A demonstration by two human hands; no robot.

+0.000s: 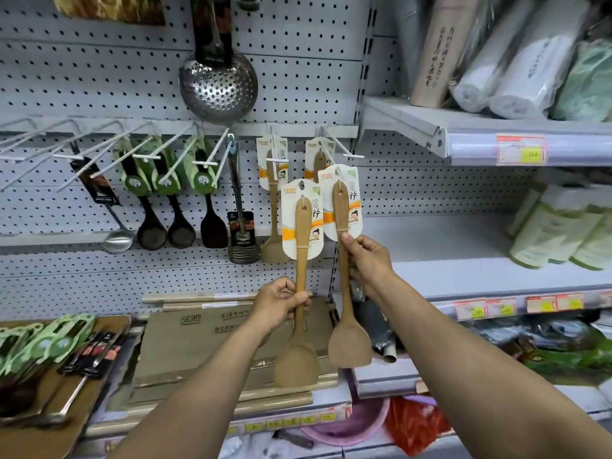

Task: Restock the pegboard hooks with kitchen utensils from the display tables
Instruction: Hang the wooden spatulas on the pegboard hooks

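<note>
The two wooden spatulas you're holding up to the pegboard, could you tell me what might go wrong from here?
1. The left hand and right hand each grip a wooden spatula by the handle only, so with both hands full, threading a card's small hole onto the hook may be fiddly.
2. The hook already carries a spatula; pushing another on could dislodge it.
3. The two cards overlap and might snag.
</note>
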